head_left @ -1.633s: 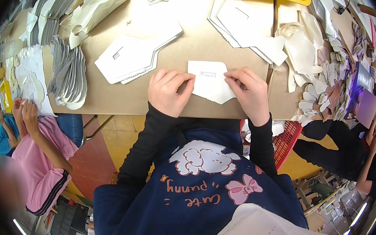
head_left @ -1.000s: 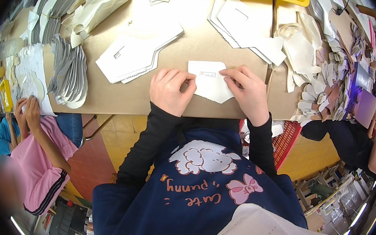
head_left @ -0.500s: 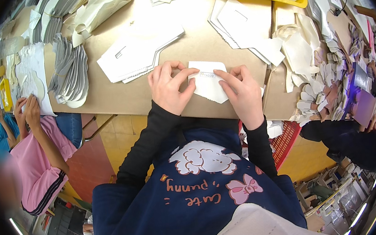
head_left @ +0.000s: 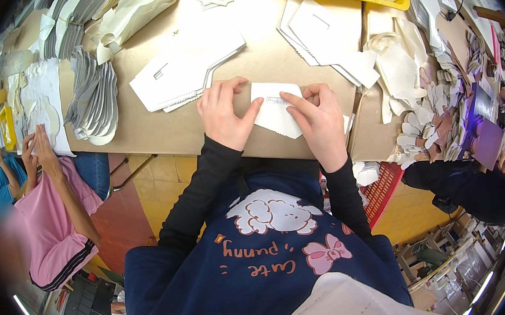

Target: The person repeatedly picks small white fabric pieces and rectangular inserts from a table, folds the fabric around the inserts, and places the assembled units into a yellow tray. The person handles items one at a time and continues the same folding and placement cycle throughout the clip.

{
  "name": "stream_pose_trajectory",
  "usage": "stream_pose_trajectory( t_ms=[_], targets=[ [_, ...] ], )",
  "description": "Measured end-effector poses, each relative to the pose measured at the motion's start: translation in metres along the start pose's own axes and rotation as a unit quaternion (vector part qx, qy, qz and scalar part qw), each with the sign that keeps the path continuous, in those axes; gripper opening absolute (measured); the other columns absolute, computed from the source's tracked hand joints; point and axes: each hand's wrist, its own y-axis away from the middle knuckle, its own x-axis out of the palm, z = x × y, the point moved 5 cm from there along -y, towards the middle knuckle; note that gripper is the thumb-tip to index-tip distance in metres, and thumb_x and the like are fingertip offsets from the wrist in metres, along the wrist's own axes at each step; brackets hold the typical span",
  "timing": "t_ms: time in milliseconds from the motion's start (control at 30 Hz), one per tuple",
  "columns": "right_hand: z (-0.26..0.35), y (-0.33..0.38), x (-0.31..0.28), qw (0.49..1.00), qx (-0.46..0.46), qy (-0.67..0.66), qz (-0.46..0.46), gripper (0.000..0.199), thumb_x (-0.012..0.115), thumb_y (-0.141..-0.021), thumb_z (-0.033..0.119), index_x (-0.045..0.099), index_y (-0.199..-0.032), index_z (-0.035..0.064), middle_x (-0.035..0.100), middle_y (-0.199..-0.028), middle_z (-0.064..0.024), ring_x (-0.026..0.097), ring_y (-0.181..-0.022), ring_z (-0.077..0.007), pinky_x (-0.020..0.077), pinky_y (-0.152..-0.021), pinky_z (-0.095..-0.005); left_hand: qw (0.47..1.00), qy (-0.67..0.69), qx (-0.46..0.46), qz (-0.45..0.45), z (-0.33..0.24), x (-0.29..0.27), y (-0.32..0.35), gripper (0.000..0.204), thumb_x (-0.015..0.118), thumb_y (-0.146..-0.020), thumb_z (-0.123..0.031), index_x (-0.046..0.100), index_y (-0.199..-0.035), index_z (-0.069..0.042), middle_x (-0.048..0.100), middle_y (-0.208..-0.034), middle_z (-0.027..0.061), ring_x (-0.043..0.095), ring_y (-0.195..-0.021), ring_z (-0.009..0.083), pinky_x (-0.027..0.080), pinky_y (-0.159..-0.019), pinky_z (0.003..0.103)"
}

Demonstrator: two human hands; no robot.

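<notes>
Piece of white material [head_left: 273, 119] flat on worktop [head_left: 171, 132]. Left hand [head_left: 221, 115]: fingers spread wide, thumb at piece's left edge, nothing gripped. Right hand [head_left: 322, 120]: index finger and thumb slightly parted, over piece's right part, index at its small label [head_left: 274, 101]. White stacks [head_left: 172, 80] beyond piece, left and right.

On my left I've got a person in a pink shirt [head_left: 57, 216], and past them, a teal shirt [head_left: 8, 182]! Over to my right, low down, there's a red basket [head_left: 383, 190], then a person in dark clothes [head_left: 481, 193] near a purple panel [head_left: 488, 145]. Yellow floor tiles [head_left: 171, 172] below me, black cable [head_left: 461, 1] up top right!
</notes>
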Motion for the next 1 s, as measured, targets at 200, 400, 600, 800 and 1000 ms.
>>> stream_pose_trajectory(
  t_ms=[200,400,600,800,1000],
  targets=[
    [-0.0013,0.0012,0.0046,1.0,0.019,-0.022,0.004,0.024,0.074,-0.079,0.007,0.075,-0.101,0.017,0.053,-0.096,-0.0054,0.054,-0.085,-0.0238,0.0449,-0.075,-0.0378,1.0,0.002,0.015,0.007,0.0016,-0.0035,-0.0007,0.02,0.084,-0.073,-0.021,0.068,-0.079,-0.011,0.052,-0.09,0.0037,0.05,-0.091,0.0247,0.039,-0.084,0.038],
    [0.0023,0.0011,0.0045,1.0,-0.024,0.003,-0.005,0.023,0.071,-0.08,0.007,0.076,-0.1,0.0186,0.053,-0.093,-0.0051,0.055,-0.086,-0.0242,0.0443,-0.074,-0.0379,1.0,0.007,0.008,0.019,0.004,-0.0041,-0.0042,0.018,0.084,-0.072,-0.02,0.068,-0.073,-0.01,0.052,-0.087,0.0025,0.051,-0.088,0.0241,0.039,-0.083,0.038],
    [0.0059,0.0008,0.0021,1.0,-0.013,0.028,0.002,0.021,0.071,-0.082,0.009,0.076,-0.1,0.0197,0.053,-0.091,-0.0021,0.055,-0.086,-0.0221,0.0415,-0.072,-0.0366,1.0,0.002,0.0,0.028,0.005,-0.0039,-0.0072,0.017,0.083,-0.072,-0.021,0.069,-0.07,-0.011,0.053,-0.085,0.001,0.051,-0.087,0.0225,0.038,-0.082,0.037],
    [0.0069,-0.0007,0.0009,0.999,-0.016,0.042,0.01,0.02,0.071,-0.083,0.011,0.076,-0.1,0.0205,0.054,-0.09,-0.0012,0.055,-0.085,-0.0211,0.0393,-0.071,-0.0357,0.999,0.005,-0.016,0.04,0.0055,-0.0029,-0.0085,0.017,0.083,-0.072,-0.021,0.069,-0.069,-0.011,0.052,-0.084,0.0002,0.051,-0.087,0.0215,0.036,-0.083,0.037],
    [0.0053,-0.0018,0.0007,0.999,-0.028,0.04,0.014,0.021,0.071,-0.083,0.011,0.076,-0.101,0.0209,0.054,-0.091,-0.0009,0.055,-0.086,-0.021,0.0385,-0.073,-0.0363,0.999,0.007,-0.016,0.039,0.0043,-0.002,-0.0085,0.016,0.081,-0.073,-0.02,0.068,-0.071,-0.012,0.053,-0.087,-0.0002,0.051,-0.088,0.0216,0.036,-0.083,0.037]
  ],
)
